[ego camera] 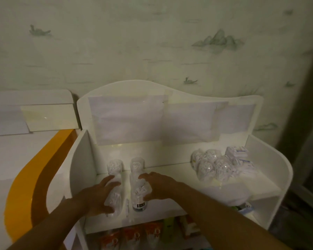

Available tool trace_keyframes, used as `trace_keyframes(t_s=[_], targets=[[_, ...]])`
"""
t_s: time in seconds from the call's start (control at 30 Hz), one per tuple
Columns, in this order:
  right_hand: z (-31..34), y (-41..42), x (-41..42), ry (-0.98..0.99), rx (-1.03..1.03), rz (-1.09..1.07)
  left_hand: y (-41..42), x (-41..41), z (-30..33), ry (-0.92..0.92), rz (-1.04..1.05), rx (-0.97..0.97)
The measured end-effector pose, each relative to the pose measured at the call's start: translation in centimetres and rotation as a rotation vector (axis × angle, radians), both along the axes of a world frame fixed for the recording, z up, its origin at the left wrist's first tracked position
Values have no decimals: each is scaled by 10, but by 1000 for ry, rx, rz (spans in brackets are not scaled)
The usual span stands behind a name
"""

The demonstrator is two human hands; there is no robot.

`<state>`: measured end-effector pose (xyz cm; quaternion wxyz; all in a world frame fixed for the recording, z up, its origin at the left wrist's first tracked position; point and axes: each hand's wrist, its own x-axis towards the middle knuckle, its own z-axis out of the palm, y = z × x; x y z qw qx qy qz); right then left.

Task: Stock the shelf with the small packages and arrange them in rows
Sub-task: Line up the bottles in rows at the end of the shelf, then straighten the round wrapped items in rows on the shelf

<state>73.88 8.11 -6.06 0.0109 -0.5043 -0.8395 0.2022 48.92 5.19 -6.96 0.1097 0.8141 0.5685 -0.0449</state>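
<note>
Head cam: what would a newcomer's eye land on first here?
First, the two hands at the front of the white shelf: the left hand rests on the left row of clear packages, the right hand against the right row. Next, the loose heap of clear packages at the shelf's back right, with small white boxes beside it. The orange curved panel at left also stands out.
</note>
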Motion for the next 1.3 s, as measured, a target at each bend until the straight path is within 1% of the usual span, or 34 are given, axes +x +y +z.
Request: trace_keyframes(t_s=[0.07, 0.17, 0.23, 0.3, 0.5, 0.57, 0.7, 0.87, 0.93, 1.03, 1.17, 1.3], targets=[[7, 0, 10, -13, 24, -15, 1, 3, 8, -3, 25, 17], [17, 6, 32, -25, 45, -70, 8, 13, 25, -33, 72, 142], [23, 9, 50, -18, 63, -111, 19, 26, 36, -79, 43, 248], [26, 12, 71, 1, 94, -144, 30, 46, 46, -117, -8, 290], [41, 30, 149, 59, 215, -289, 62, 140, 56, -218, -88, 269], [46, 42, 178, 84, 241, -329, 75, 172, 52, -200, -132, 253], [43, 67, 232, 119, 253, -378, 107, 235, 44, -133, -157, 149], [29, 100, 282, 15, 216, -375, 145, 308, 24, -219, -55, 84], [22, 114, 293, 6, 197, -389, 157, 333, 15, -237, -5, 82], [9, 133, 298, 12, 163, -398, 175, 362, 6, -318, 121, 38], [-9, 145, 297, 16, 106, -384, 187, 382, -5, -366, 254, -23], [-16, 153, 300, 90, 90, -418, 197, 386, -7, -353, 318, 23]])
